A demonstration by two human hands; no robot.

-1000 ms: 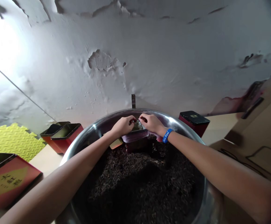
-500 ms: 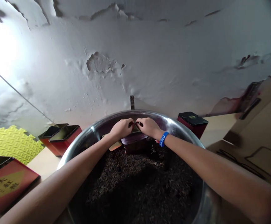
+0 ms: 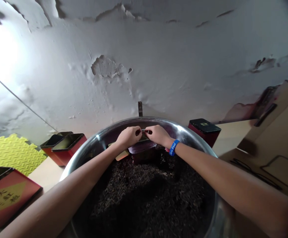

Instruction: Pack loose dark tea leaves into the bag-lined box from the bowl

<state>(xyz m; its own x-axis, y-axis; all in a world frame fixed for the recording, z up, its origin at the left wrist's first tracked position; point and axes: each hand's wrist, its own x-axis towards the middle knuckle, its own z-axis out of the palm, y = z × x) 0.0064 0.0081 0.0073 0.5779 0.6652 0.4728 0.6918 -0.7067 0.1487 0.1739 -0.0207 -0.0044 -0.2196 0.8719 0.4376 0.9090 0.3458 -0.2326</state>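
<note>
A large steel basin [image 3: 101, 136] in front of me holds a heap of dark loose tea leaves [image 3: 146, 195]. At its far side a dark red tin [image 3: 144, 152] stands in the leaves. Both my hands meet above the tin's mouth. My left hand [image 3: 127, 136] and my right hand [image 3: 157, 135] are closed, pinching the top edge of a thin liner bag [image 3: 144, 138] inside the tin. A blue wristband [image 3: 173, 147] is on my right wrist. A small tan scoop [image 3: 122, 154] lies beside the tin under my left wrist.
Two open red tins [image 3: 66, 145] stand at the left of the basin, and a closed red tin [image 3: 203, 130] at the right. A red box with a yellow label [image 3: 6, 195] lies near left. A yellow foam mat [image 3: 12, 150] and a peeling white wall lie behind. Cardboard boxes [image 3: 270, 142] stand at right.
My two hands have drawn closer together over the tin, bringing the bag's top edges together. The view has dipped slightly.
</note>
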